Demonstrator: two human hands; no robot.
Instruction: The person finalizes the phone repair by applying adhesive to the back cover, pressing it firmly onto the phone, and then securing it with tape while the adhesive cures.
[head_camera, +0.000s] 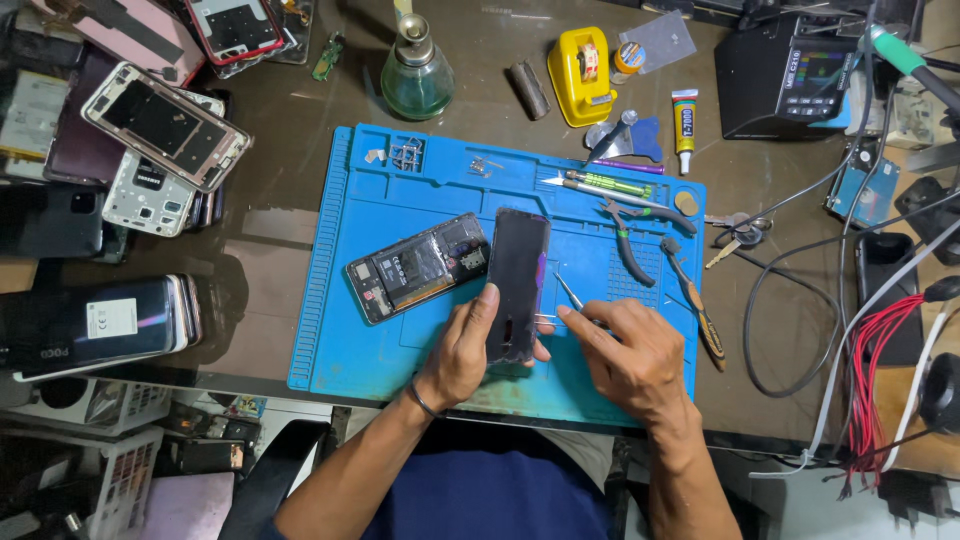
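My left hand (463, 350) grips the lower end of a dark phone screen panel (520, 275), which stands tilted on the blue work mat (360, 340). My right hand (630, 350) pinches thin metal tweezers (568, 292), their tip close to the panel's right edge. An opened phone body (418, 266) with its circuit boards showing lies on the mat just left of the panel.
Pliers (628, 232), a small screwdriver (697, 305) and pens (605, 183) lie on the mat's right part. A glass bottle (417, 75), a yellow holder (582, 75) and a glue tube (685, 122) stand behind. Phone frames (160, 135) pile at left; cables (880, 350) at right.
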